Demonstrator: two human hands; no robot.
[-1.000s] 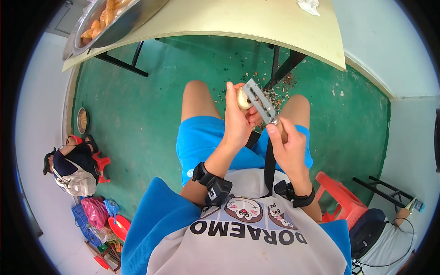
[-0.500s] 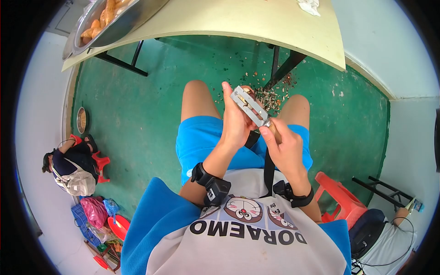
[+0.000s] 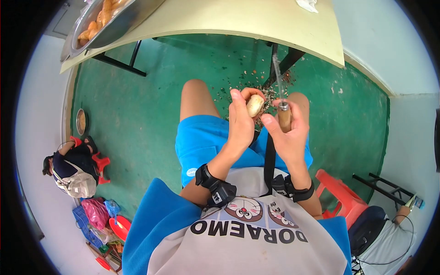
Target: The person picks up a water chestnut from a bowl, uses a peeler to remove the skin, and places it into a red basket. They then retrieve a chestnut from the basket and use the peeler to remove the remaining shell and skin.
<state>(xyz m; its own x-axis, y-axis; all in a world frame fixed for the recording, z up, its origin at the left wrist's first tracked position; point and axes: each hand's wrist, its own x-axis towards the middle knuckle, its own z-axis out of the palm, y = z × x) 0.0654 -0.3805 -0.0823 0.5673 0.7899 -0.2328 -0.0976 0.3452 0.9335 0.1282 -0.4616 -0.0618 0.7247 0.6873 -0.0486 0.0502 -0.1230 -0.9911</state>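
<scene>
In my left hand (image 3: 240, 112) is a pale, mostly peeled root vegetable (image 3: 255, 106), gripped between thumb and curled fingers. Its exact kind does not show. My right hand (image 3: 293, 130) is wrapped around the wooden handle of a peeler (image 3: 284, 117). The peeler's metal blade is turned edge-on, pointing up and away from me, and looks blurred. A gap separates the blade from the vegetable. Both hands are above my lap, between my knees. Small peelings (image 3: 270, 95) lie scattered on the green floor beyond them.
Ahead stands a pale table (image 3: 229, 18) with black legs. On its left is a metal bowl (image 3: 117, 30) of orange-brown roots. A person (image 3: 73, 172) sits low at left, near bags (image 3: 95, 213). A red stool (image 3: 339, 197) and another person's arm (image 3: 402, 214) are at right.
The peeler has come away from the vegetable to the right, and its blade has turned from flat across the vegetable to upright. The vegetable's pale surface is now uncovered.
</scene>
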